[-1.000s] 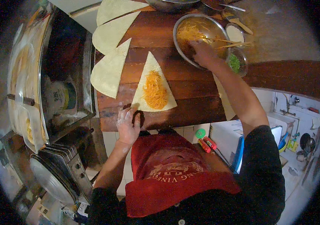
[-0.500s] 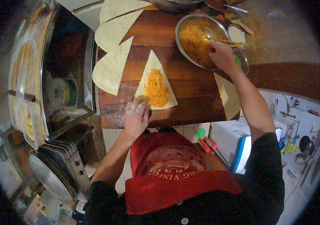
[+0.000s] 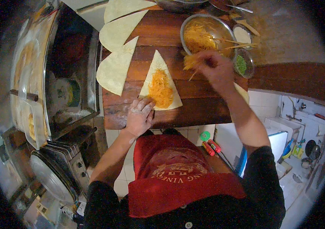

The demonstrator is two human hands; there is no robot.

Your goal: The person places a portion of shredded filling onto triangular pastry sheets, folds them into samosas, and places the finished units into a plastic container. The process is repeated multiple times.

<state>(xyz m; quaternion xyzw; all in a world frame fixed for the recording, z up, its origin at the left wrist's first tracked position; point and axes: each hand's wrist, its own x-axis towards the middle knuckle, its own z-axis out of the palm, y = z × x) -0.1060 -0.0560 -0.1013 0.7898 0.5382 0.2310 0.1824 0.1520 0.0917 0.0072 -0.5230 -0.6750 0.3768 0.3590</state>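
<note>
A pale triangular dough wedge [image 3: 156, 63] lies on the wooden board, point away from me, with a heap of orange shreds [image 3: 160, 88] along its middle. My left hand [image 3: 140, 113] is open, its flour-dusted fingers resting at the wedge's near left corner, by the heap. Just outside the near rim of a steel bowl [image 3: 184, 40], my right hand [image 3: 219, 70] is raised, fingers pinched on a clump of orange shreds [image 3: 191, 62]. More shreds lie in that bowl, with wooden chopsticks [image 3: 242, 46] resting across its right side.
Several more dough wedges [image 3: 115, 72] line the board's left edge. Right of the steel bowl stand a small dish of chopped greens [image 3: 242, 64] and a dish of white granules [image 3: 242, 34]. An open-fronted dark oven [image 3: 71, 42] stands at left. Part of a wedge [image 3: 242, 92] shows behind my right forearm.
My right hand has come out of the steel bowl toward me and slightly left, lifting a clump of shreds. My left hand has barely moved at the wedge's corner.
</note>
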